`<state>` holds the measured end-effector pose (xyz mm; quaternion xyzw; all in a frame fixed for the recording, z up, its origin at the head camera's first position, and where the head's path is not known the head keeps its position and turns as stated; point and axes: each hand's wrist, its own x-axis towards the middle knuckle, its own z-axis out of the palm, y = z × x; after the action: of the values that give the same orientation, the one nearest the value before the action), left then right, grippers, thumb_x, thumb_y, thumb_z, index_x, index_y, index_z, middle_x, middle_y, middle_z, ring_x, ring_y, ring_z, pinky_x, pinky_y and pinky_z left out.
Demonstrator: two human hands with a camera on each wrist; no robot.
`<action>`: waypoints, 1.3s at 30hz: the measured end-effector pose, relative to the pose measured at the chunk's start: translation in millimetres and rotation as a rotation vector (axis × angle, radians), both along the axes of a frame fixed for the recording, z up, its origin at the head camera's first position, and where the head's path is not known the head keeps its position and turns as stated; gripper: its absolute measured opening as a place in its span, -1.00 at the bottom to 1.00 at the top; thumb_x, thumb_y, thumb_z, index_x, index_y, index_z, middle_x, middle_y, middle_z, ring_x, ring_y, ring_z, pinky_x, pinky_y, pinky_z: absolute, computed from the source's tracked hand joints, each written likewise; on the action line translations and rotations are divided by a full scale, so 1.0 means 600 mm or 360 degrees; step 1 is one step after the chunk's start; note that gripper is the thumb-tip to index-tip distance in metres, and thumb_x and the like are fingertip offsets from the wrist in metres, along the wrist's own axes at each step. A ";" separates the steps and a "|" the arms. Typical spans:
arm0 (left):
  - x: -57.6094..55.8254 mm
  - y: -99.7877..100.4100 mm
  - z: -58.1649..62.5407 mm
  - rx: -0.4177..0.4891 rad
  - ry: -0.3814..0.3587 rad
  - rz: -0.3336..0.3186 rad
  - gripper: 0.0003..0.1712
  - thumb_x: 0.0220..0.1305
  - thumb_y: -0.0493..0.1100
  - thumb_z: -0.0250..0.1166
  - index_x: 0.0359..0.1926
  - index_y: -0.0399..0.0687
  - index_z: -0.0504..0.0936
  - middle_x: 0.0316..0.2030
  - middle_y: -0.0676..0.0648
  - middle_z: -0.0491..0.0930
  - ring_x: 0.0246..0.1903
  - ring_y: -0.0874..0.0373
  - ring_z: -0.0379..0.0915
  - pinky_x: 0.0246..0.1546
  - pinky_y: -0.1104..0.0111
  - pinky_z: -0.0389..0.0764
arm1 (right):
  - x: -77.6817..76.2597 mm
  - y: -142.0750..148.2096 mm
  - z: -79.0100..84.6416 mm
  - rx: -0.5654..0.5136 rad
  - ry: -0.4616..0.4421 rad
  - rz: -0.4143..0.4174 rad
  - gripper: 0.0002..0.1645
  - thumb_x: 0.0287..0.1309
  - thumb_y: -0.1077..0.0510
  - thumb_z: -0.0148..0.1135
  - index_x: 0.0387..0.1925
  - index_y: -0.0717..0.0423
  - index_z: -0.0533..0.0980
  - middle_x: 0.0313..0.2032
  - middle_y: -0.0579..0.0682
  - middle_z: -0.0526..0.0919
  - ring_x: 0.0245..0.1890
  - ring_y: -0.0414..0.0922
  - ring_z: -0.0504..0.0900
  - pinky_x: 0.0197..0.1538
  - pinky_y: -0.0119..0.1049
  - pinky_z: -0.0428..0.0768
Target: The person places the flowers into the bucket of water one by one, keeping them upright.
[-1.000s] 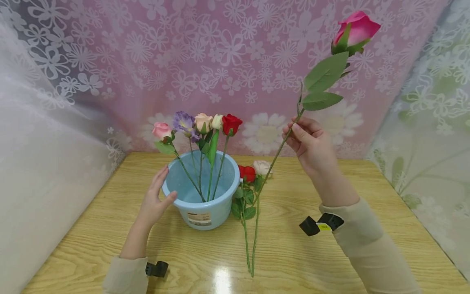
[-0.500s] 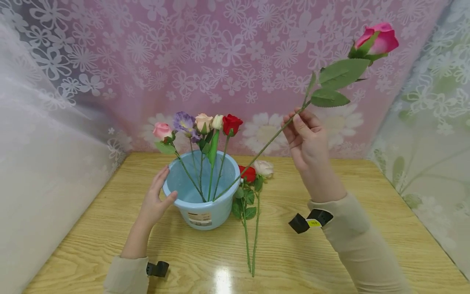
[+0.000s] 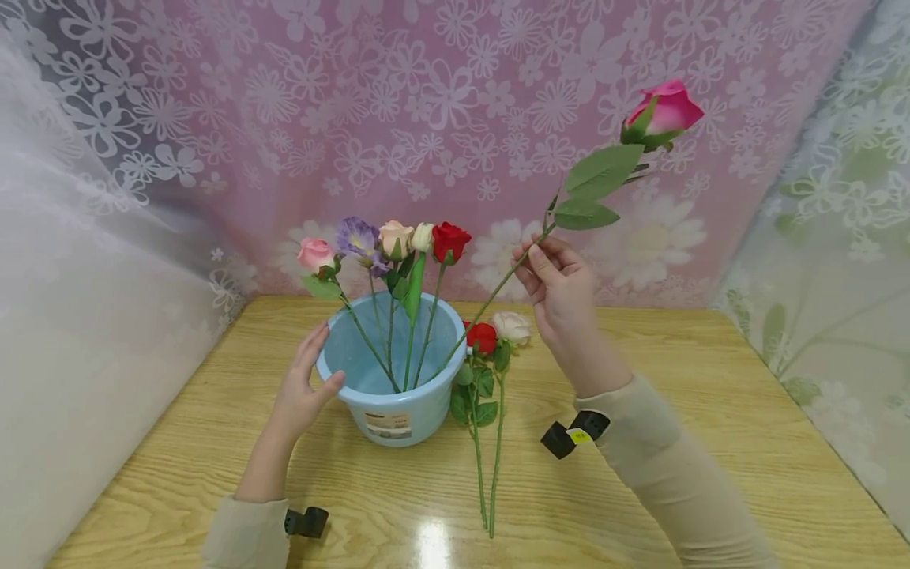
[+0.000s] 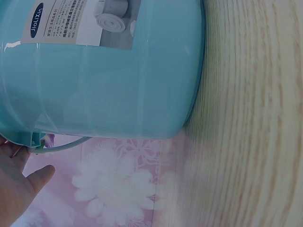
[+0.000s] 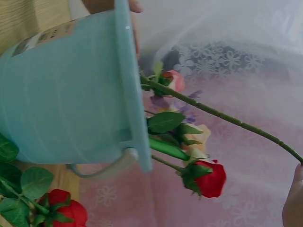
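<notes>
In the head view my right hand (image 3: 562,288) pinches the stem of a bright pink rose (image 3: 664,114) between thumb and fingers. Its bloom leans up to the right, and the stem's lower end reaches down inside the light blue bucket (image 3: 398,423). My left hand (image 3: 302,383) rests against the bucket's left rim, fingers along the outside and thumb spread toward the front. Standing in the bucket are a pale pink rose (image 3: 316,254), a purple flower (image 3: 358,239), a peach rose (image 3: 395,239), a white tulip-like bud (image 3: 423,236) and a red rose (image 3: 450,241).
On the wooden table (image 3: 604,506), right of the bucket, lie a red flower (image 3: 481,337) and a whitish rose (image 3: 510,325), stems toward the front. A pink flowered curtain (image 3: 455,142) hangs behind. The bucket's handle (image 5: 106,170) hangs at its side in the right wrist view.
My right hand has brought the pink rose leftward, its stem end passing from outside the bucket to inside over the right rim. The left hand and bucket have stayed in place.
</notes>
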<state>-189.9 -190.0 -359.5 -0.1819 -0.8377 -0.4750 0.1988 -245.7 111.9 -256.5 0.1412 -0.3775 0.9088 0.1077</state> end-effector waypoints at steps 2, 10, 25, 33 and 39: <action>-0.004 -0.003 -0.006 0.0010 0.0013 -0.0009 -0.26 0.05 -0.27 0.16 0.21 -0.52 0.09 0.23 -0.40 0.02 0.20 -0.32 -0.11 0.08 -0.21 -0.03 | -0.002 -0.008 -0.009 0.0061 -0.0006 -0.0011 -0.86 0.09 0.41 0.03 -0.38 0.26 0.52 -0.42 0.09 0.55 -0.41 -0.11 0.59 -0.20 -0.31 0.55; -0.035 -0.027 -0.051 -0.0003 0.0033 -0.0007 -0.22 0.06 -0.17 0.21 0.28 -0.30 0.11 0.28 -0.19 0.03 0.24 -0.16 -0.10 0.11 -0.16 -0.01 | -0.008 -0.036 -0.043 0.0311 -0.0080 -0.0041 -0.77 0.11 0.43 0.01 -0.41 0.13 0.54 -0.44 0.02 0.57 -0.39 -0.15 0.58 -0.18 -0.32 0.55; -0.006 -0.002 -0.010 0.0028 0.0039 -0.0020 -0.26 0.06 -0.23 0.15 0.23 -0.47 0.10 0.24 -0.36 0.03 0.21 -0.28 -0.10 0.10 -0.19 -0.03 | -0.016 -0.070 -0.100 0.0766 -0.0175 -0.0019 -0.80 0.11 0.42 0.02 -0.20 0.45 0.40 -0.40 -0.01 0.56 -0.35 -0.20 0.60 -0.13 -0.22 0.52; 0.000 0.003 -0.003 0.0040 0.0047 -0.0018 -0.26 0.06 -0.22 0.15 0.21 -0.50 0.11 0.23 -0.40 0.04 0.20 -0.30 -0.10 0.09 -0.20 -0.04 | -0.017 -0.071 -0.105 0.0883 -0.0235 -0.0028 -0.74 0.12 0.37 0.04 -0.14 0.46 0.39 -0.34 0.03 0.55 -0.34 -0.22 0.59 -0.16 -0.30 0.53; -0.001 0.001 -0.003 0.0035 0.0052 -0.0023 -0.26 0.08 -0.21 0.15 0.21 -0.51 0.10 0.22 -0.41 0.03 0.21 -0.30 -0.11 0.09 -0.20 -0.04 | -0.025 -0.071 -0.105 0.0926 -0.0275 -0.0074 -0.74 0.09 0.34 0.09 -0.16 0.43 0.42 -0.28 0.16 0.54 -0.32 -0.12 0.59 -0.09 -0.16 0.50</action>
<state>-190.3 -189.1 -361.4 -0.1934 -0.8278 -0.4826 0.2109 -260.6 69.3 -319.6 0.0796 -0.6329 0.7685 0.0510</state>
